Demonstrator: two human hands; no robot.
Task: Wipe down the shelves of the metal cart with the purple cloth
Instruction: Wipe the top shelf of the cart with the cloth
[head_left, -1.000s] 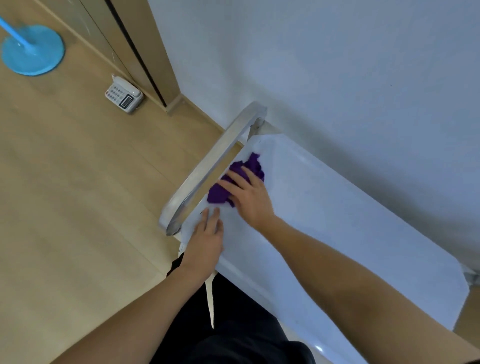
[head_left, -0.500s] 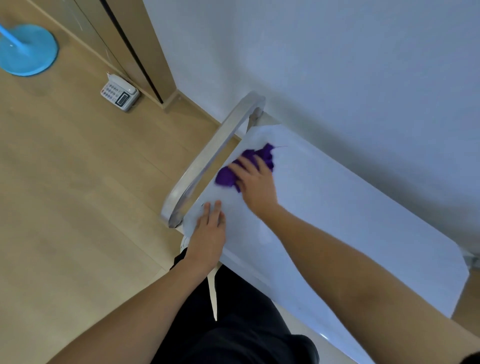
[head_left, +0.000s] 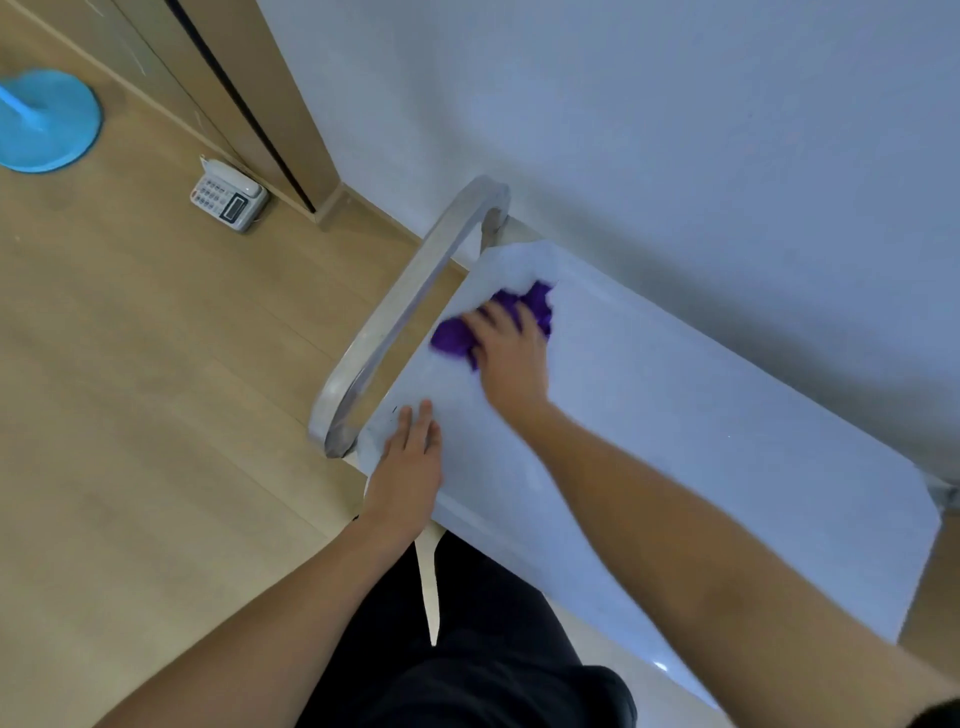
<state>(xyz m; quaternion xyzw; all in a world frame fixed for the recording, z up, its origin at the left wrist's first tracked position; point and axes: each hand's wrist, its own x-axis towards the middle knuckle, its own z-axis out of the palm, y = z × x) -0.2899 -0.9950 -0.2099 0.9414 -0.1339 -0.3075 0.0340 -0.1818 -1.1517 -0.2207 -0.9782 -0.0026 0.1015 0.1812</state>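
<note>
The metal cart's top shelf (head_left: 701, 441) is a pale, shiny sheet running from the centre toward the right. Its curved steel handle (head_left: 400, 317) arches over the shelf's left end. A crumpled purple cloth (head_left: 452, 335) lies on the shelf near that handle, and my right hand (head_left: 511, 353) presses down on it with fingers spread over the fabric. My left hand (head_left: 410, 467) rests flat on the shelf's near left corner, fingers together and holding nothing. The lower shelves are hidden beneath the top one.
A white wall (head_left: 675, 130) stands right behind the cart. On the wooden floor (head_left: 156, 415) to the left lie a desk phone (head_left: 228, 197) and a blue round fan base (head_left: 47, 122). A wooden door frame (head_left: 270, 104) is at upper left.
My right hand has slid the purple cloth away from me along the shelf's left end, toward the wall. My left hand has stayed flat on the near corner.
</note>
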